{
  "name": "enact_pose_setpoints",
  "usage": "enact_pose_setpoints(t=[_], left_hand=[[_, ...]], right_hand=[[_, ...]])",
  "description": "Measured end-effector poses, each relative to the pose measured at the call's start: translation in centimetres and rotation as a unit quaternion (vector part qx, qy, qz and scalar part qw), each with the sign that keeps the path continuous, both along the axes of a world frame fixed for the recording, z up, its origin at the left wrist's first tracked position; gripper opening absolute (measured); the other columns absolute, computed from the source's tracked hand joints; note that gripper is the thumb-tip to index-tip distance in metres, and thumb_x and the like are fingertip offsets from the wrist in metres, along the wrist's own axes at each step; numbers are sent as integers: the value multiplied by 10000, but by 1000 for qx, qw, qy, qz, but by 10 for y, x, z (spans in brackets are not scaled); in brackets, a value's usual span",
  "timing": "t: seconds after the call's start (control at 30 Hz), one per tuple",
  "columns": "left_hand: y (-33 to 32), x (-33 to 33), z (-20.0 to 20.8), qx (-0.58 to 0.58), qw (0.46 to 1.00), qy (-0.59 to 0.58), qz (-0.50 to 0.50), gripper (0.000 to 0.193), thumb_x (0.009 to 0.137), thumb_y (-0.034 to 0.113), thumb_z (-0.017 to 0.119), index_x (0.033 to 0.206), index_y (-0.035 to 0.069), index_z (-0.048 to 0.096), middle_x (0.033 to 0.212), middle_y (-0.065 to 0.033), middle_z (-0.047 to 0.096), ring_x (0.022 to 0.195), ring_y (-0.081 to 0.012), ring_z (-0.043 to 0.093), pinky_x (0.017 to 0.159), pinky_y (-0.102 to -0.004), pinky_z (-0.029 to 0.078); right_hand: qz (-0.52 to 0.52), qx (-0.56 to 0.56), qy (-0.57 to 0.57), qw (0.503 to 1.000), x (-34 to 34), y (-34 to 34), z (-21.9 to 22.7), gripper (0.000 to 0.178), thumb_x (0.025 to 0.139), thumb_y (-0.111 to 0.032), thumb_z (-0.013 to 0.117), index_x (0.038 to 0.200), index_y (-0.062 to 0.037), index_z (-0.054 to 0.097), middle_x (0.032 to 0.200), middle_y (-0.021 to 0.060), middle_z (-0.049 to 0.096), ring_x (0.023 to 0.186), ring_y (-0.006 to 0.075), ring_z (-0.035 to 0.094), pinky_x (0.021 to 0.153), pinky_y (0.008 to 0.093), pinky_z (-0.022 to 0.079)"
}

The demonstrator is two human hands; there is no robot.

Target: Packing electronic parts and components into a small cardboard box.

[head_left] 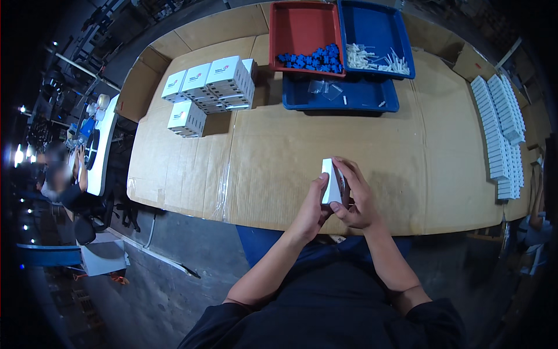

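Note:
Above the near edge of the cardboard-covered table, a small white box is held between both my hands, one narrow side facing up. My left hand grips its left side, thumb along the edge. Around the right side curls my right hand, with fingers over the far end and the thumb at the near end. My palms hide much of the box. Similar white boxes with a small red mark stand stacked at the left of the table.
Beyond my hands, a red tray holds blue plastic pieces, and a blue tray holds white slender parts. Below them, another blue tray has clear bags. White stacks line the right edge. Cardboard walls border the table. A person sits far left.

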State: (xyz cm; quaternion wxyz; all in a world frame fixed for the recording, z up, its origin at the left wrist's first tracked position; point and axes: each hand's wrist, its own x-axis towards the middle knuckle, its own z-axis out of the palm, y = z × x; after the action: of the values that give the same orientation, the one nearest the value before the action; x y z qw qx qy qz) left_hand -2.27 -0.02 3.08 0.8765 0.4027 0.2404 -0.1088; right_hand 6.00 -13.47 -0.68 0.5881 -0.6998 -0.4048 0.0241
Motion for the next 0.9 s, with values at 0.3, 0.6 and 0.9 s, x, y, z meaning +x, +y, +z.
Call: enact_pose_setpoints(t=[0.3,0.6,0.9], left_hand=[[-15,0,-12,1,1000,-6,26,615,1060,623,448,1365,93,518,1153,-33,637,1016,-129,648,879,-292,531],[-16,0,-17,0,999,-11,33,554,1076,563,464,1319,69,523,1091,-26,614,947,-111,619,819,-272,516],[-24,-2,-18,-16,994,7,106,503,1070,564,478,1264,103,532,954,22,594,712,-44,539,635,-216,463]], right_hand=[[-26,22,-108,994,-2,-4,-16,705,950,-399,685,1449,72,526,1422,271,557,1270,423,591,1062,455,497],[-50,8,-121,991,-13,-2,-24,646,1033,-394,595,1477,69,511,1493,270,537,1352,430,567,1079,454,509],[-31,10,-116,993,-17,3,-22,629,1061,-403,548,1476,69,510,1485,273,542,1336,438,578,1079,458,510]])
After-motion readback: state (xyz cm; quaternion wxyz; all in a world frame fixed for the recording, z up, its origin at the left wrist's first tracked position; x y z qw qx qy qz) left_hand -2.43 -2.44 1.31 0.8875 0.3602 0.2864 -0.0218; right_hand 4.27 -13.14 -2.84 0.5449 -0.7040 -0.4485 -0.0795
